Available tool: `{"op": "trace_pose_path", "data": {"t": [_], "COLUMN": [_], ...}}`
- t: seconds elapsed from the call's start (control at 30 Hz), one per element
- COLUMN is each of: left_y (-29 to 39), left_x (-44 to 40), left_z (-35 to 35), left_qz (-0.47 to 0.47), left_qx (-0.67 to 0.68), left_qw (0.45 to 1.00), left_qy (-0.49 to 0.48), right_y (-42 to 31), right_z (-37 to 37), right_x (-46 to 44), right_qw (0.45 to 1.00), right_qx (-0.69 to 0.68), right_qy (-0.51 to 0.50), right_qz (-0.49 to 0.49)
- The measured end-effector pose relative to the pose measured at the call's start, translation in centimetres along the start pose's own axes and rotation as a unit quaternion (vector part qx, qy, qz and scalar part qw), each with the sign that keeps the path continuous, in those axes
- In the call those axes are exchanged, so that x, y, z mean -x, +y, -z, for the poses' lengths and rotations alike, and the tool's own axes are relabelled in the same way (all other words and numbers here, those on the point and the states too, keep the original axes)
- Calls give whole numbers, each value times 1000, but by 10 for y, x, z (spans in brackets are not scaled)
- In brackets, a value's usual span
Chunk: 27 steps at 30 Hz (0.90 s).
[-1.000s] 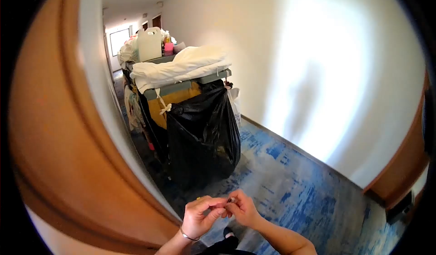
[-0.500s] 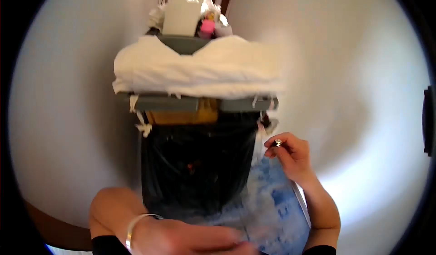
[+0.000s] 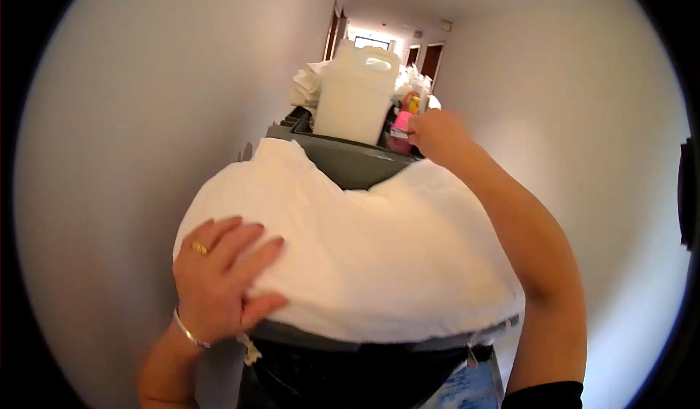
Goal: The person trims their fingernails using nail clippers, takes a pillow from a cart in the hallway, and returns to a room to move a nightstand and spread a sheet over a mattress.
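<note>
My left hand (image 3: 222, 274) lies with fingers spread on the left part of the white folded cloth (image 3: 357, 263), a ring and a bracelet on it. The cloth lies over the near end of the grey cart (image 3: 346, 162). My right hand (image 3: 440, 138) reaches across to the cart's top tray, beside a pink container (image 3: 400, 130). Its fingers are bent downward and mostly hidden behind the hand, so what they hold cannot be made out. A large whitish jug (image 3: 356, 92) stands upright just left of the pink container.
Below the cloth hangs a black bag (image 3: 350, 374). White bundled items (image 3: 308, 84) sit on the cart's far left. Pale walls (image 3: 576, 117) run along both sides of the corridor, with doorways farther off. Blue patterned carpet (image 3: 470, 387) shows at the bottom.
The view has moved closer to the cart. My hands have parted; the left has come down onto the cloth and the right, earlier pinching a small metallic object, has moved to the top tray.
</note>
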<state>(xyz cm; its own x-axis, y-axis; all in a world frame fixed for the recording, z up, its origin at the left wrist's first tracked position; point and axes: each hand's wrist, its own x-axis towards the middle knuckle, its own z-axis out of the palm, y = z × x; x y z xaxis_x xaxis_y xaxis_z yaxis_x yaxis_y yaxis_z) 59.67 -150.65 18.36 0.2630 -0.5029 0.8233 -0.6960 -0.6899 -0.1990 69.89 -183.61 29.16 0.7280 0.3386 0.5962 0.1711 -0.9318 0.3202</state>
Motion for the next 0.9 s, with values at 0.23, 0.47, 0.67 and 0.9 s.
{"op": "trace_pose_path", "data": {"t": [0.23,0.47,0.67,0.9], "left_y": [-10,-11,-3,44], "left_x": [6,11,9,68], "left_z": [0,-5,-1,32], "left_qz": [-8,15,30,190], "left_qx": [21,48,31,216], "left_qw": [997,999,998,936], "left_qy": [-74,-11,-40,202], "right_y": [1,5,5,-80], "right_z": [-114,-164,-142,6], "right_x": [-74,-88,-99,-106], "right_qw": [967,978,994,910], "right_qx": [184,126,8,-222], "right_qy": [-170,-152,-113,216], "right_qz": [50,71,-4,275]}}
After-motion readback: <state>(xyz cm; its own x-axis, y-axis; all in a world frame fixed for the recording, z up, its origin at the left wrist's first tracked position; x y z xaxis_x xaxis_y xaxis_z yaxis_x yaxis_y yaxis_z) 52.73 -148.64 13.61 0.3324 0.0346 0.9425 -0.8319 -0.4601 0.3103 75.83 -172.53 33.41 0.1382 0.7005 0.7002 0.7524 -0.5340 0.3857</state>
